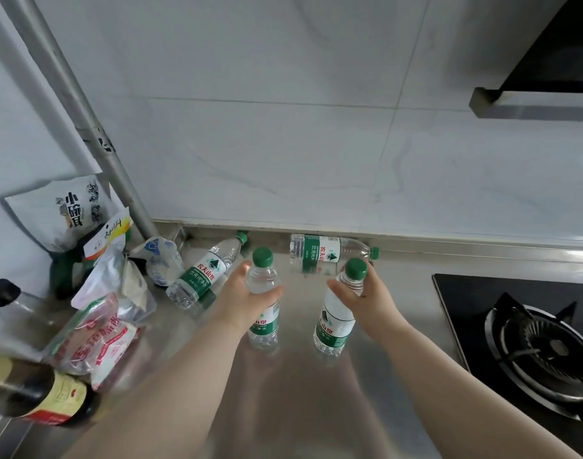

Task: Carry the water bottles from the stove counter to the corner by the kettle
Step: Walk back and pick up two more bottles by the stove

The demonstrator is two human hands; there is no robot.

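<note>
- left hand (pixel 247 294): fingers and thumb wrapped round the shoulder of the left upright bottle (pixel 263 326), just below its green cap.
- right hand (pixel 369 294): gripping the neck of the right upright bottle (pixel 335 323), thumb on the near side, right under the cap.
- Both held bottles are vertical, side by side but apart, mid steel counter (pixel 300 402). Can't tell if the bases touch the counter or sit just above it.
- diagonal bottle (pixel 205 271): lying down left of the left hand, cap pointing at the back wall.
- back bottle (pixel 326 253): lying along the back edge, cap to the right, just behind the right hand.
- gas stove (pixel 535 342): right of the right upright bottle, well apart.
- Far left: pile of food bags (pixel 101 313), dark sauce bottle (pixel 42 392) nearer the camera, grey pipe (pixel 85 104) running up the corner.
</note>
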